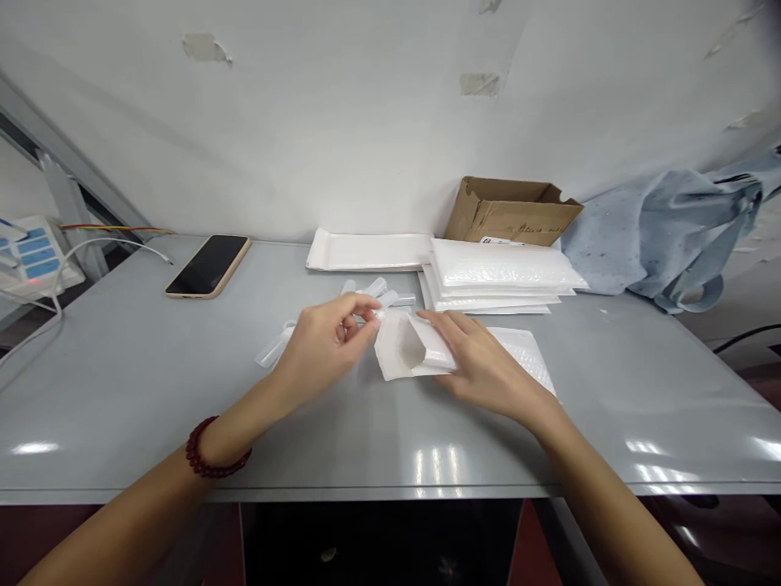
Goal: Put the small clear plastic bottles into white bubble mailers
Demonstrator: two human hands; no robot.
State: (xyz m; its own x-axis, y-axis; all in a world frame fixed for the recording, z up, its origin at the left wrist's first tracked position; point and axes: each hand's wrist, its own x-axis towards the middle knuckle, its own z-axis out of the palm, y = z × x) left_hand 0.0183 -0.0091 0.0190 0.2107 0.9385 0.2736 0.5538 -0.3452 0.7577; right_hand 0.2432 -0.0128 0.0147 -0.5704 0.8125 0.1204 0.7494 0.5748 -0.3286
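Note:
A white padded envelope point(415, 350) lies on the grey table point(122, 374) with its mouth held open toward the left. My right hand point(482, 362) rests on it, fingers pressing its upper flap. My left hand point(326, 342), a red bead bracelet on its wrist, pinches a small clear plastic piece point(383, 303) right at the envelope's mouth. Several more clear plastic pieces point(372, 287) lie just behind the hands, and one point(274, 348) lies left of my left hand.
A stack of white padded envelopes point(500, 273) and a flat white pile point(366, 251) sit at the back. Behind them stands a cardboard box point(512, 212). A phone point(208, 265) lies at the back left, a blue cloth point(671, 228) at the right.

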